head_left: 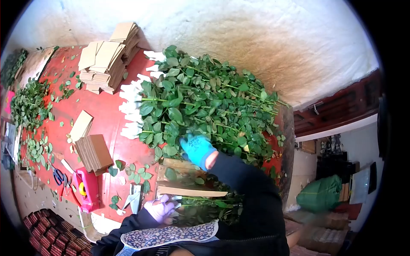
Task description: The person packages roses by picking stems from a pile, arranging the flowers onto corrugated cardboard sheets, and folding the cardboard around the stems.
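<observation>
My left hand (159, 210), in a lavender glove, is at the front edge of the table with its fingers closed around the white-wrapped heads of leafy rose stems (213, 202). Just beyond it, a cardboard strip (192, 191) stands nearly edge-on beside the stems. My right hand (197, 149), in a blue glove, is over the near side of a large pile of leafy rose stems (209, 100). Its fingertips are blurred among the leaves, so I cannot make out a grip. White-wrapped heads (131, 104) line the pile's left end.
Cardboard pieces are stacked at the back (106, 59), and a smaller cardboard stack (94, 152) lies nearer. Scissors (58, 176), red-handled pliers (68, 191), a pink plastic holder (87, 190) and a stapler-like metal tool (135, 199) lie left of me. Loose leaves (38, 149) litter the red table.
</observation>
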Demonstrator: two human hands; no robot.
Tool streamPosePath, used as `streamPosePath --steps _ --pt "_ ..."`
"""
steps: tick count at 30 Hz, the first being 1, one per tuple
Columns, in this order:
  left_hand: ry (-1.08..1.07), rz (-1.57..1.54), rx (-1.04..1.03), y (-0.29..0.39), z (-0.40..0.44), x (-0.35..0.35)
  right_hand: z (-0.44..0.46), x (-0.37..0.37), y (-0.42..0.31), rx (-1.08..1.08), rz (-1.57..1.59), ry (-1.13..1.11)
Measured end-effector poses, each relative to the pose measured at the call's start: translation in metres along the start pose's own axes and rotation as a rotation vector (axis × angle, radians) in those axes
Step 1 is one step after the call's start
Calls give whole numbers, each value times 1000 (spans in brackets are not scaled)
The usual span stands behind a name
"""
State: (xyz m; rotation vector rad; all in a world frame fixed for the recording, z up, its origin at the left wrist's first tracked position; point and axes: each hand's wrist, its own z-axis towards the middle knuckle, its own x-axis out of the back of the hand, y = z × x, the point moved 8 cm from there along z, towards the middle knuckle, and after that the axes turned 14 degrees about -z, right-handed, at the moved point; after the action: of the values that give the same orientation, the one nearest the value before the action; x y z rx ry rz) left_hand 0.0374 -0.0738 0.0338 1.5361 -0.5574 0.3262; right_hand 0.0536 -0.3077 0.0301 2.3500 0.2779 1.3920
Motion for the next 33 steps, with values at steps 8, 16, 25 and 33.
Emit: streamPosePath --steps 8,16,25,33 --pt "16 -37 -3 10 4 9 0 108 136 -290 367 841" --pt "-39 -44 65 6 2 3 41 34 93 -266 202 531" --pt "5 -80 14 0 1 -2 5 81 109 -218 297 799" --pt "-20 -45 2 6 3 6 125 21 153 -367 281 256"
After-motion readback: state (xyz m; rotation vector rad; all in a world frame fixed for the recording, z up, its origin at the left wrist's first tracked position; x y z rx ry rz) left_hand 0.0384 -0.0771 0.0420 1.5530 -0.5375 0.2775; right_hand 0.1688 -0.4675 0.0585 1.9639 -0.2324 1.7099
